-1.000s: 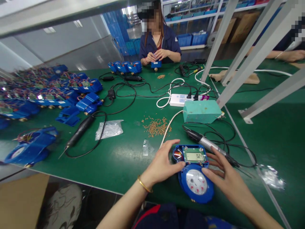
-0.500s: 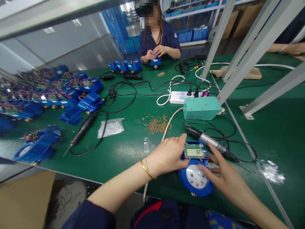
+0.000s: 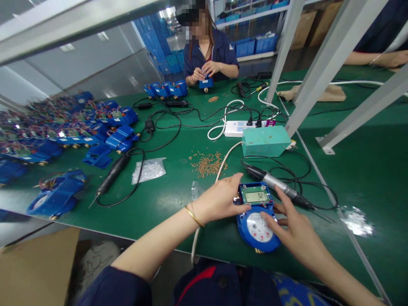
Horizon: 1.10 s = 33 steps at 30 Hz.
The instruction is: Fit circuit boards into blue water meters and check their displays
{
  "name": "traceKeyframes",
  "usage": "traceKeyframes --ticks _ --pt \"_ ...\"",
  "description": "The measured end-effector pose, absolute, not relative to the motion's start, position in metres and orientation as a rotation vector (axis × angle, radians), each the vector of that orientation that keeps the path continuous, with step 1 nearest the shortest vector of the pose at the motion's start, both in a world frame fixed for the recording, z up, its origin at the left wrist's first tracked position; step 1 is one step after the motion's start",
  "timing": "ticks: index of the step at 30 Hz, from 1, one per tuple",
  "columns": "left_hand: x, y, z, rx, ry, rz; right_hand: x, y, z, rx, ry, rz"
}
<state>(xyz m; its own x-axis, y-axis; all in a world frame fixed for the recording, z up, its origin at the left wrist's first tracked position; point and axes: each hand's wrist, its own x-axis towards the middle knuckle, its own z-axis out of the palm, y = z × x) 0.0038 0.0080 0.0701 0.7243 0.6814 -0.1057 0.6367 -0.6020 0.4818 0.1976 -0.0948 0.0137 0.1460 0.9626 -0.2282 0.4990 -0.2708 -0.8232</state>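
A blue water meter [image 3: 244, 233] lies face up on the green bench in front of me. At its top is a circuit board with a lit display [image 3: 255, 196] that shows digits; below it sits a round white dial [image 3: 259, 227] with red pointers. My left hand [image 3: 219, 199] grips the meter's upper left side, thumb across the edge under the display. My right hand [image 3: 291, 223] holds the right side, its thumb at the dial's edge and its fingers along the casing. Some fingertips of both hands are hidden. A silver and black electric screwdriver [image 3: 277, 183] lies just beyond my right hand.
Loose small screws [image 3: 207, 165] lie in a pile, with a clear plastic bag [image 3: 149, 170] to their left. A teal box [image 3: 266, 142] and power strip [image 3: 234, 128] stand behind. Another screwdriver [image 3: 113, 174] and many blue meters [image 3: 73, 131] fill the left. A co-worker [image 3: 212, 51] sits opposite.
The view has shifted slightly. My left hand has moved a little off the board's upper left corner, with its thumb still on the meter. The right hand keeps nearly the same hold.
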Motion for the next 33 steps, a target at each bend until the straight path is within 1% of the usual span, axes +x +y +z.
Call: traceKeyframes --ticks 9,19,22,28,33 --pt "0.009 0.007 0.079 2.576 0.998 -0.021 0.196 -0.095 0.013 -1.817 -1.494 0.949" --pt "0.03 0.002 0.094 2.685 1.09 -0.278 0.19 -0.098 0.011 -1.815 -1.664 0.742" --pt "0.032 0.003 0.093 2.693 1.069 -0.284 0.188 -0.098 0.011 -1.841 -1.687 0.698" --pt "0.019 0.013 0.092 2.65 0.939 -0.249 0.189 -0.099 0.01 -1.84 -1.659 0.761" --pt "0.015 0.02 0.098 2.69 0.865 -0.287 0.188 -0.099 0.01 -1.865 -1.678 0.726"
